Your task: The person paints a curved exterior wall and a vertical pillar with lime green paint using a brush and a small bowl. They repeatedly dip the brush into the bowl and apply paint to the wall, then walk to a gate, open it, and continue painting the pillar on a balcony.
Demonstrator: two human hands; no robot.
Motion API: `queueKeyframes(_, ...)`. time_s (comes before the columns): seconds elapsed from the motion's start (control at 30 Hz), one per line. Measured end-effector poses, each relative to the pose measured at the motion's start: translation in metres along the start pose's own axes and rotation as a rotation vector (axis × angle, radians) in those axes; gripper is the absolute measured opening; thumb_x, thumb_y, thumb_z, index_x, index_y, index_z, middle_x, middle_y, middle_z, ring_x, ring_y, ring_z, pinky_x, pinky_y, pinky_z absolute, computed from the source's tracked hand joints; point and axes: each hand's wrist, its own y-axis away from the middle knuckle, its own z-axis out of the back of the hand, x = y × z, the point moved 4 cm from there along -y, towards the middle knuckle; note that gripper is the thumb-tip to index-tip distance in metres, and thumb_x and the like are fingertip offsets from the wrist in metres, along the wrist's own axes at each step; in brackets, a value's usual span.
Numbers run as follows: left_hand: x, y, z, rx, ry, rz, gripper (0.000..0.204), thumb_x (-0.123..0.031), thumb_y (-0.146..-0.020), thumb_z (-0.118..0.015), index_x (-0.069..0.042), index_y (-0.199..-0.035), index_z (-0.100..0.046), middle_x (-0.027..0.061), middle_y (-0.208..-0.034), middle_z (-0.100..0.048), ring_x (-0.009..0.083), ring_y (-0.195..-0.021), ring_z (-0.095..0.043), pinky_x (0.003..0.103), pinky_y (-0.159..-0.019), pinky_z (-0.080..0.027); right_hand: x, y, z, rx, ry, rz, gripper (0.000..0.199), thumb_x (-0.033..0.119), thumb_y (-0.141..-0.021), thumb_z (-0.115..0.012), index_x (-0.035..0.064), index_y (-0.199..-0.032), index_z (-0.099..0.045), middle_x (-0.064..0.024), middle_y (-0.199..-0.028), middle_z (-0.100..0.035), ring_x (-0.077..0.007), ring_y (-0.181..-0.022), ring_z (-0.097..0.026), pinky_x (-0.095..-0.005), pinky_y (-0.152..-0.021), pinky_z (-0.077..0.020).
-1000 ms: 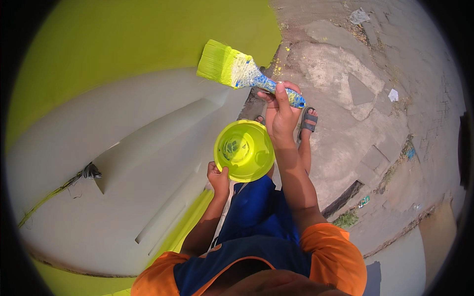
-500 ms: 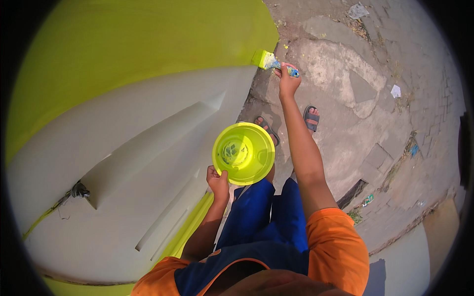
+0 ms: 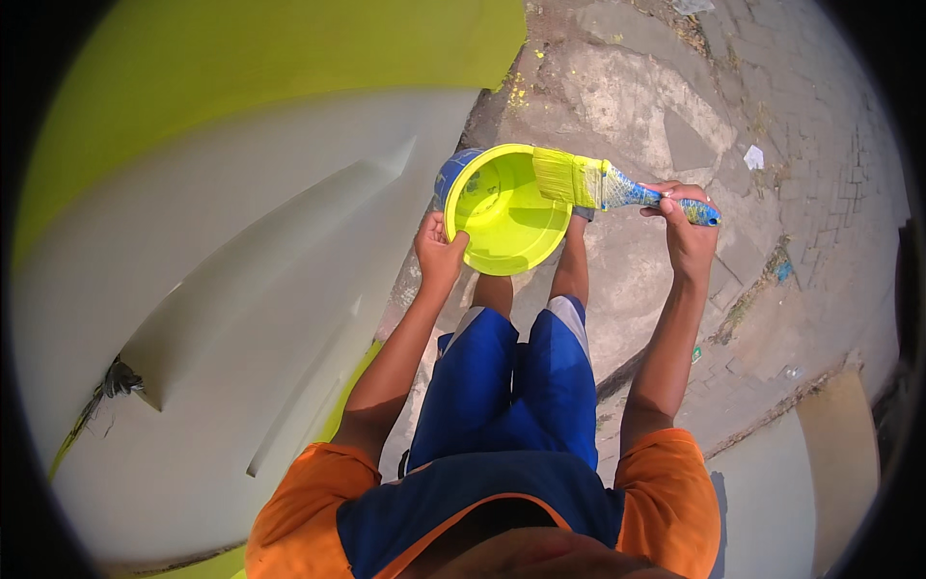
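My left hand (image 3: pixel 442 249) grips the rim of a paint bucket (image 3: pixel 521 253), thumb over the inside edge. Yellow-green paint coats the inside of this bucket, and a blue patch shows on its outer side. The bucket is tilted, its mouth facing up toward me. In my right hand (image 3: pixel 687 227) is a wide paintbrush (image 3: pixel 579 180), held by its blue, paint-speckled handle. Its yellow-green bristles lie over the right part of the bucket's mouth; whether they touch the rim I cannot tell.
A wall (image 3: pixel 241 241) on my left is yellow-green (image 3: pixel 289 48) in its far part and pale grey nearer. Dark wires (image 3: pixel 118 378) stick out of it. Rough concrete ground (image 3: pixel 627 87) with yellow-green drips and paper scraps (image 3: pixel 753 157) runs to the right, meeting paving (image 3: pixel 820 174).
My right hand has brought the paintbrush away from the wall's edge, back and right, over the bucket. My left hand has raised the bucket and moved it farther forward.
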Motion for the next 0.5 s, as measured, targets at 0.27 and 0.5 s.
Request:
queueKeyframes(0.27, -0.047, -0.061, -0.092, 0.235, -0.054, -0.119, 0.019, 0.011, -0.079, -0.057, 0.000, -0.094, -0.055, 0.0009, -0.083, -0.060, 0.0049, -0.072, -0.056, 0.019, -0.065, -0.045, -0.025, -0.029, -0.039, 0.446, 0.868, 0.090, 0.020, -0.003, -0.076, -0.073, 0.0051, -0.094, -0.073, -0.0111, -0.097, -0.072, -0.0267, -0.087, -0.070, -0.0348, -0.077, -0.0569)
queueKeyframes(0.5, -0.087, -0.080, -0.145, 0.328, -0.256, -0.281, 0.014, 0.007, -0.076, -0.060, 0.000, -0.087, -0.056, -0.0031, -0.072, -0.057, 0.0011, -0.064, -0.050, 0.018, -0.057, -0.040, -0.051, -0.075, -0.042, 0.559, 1.348, 0.202, 0.028, -0.005, -0.068, -0.070, 0.0056, -0.093, -0.074, -0.0097, -0.105, -0.071, -0.0314, -0.095, -0.068, -0.0391, -0.081, -0.0555)
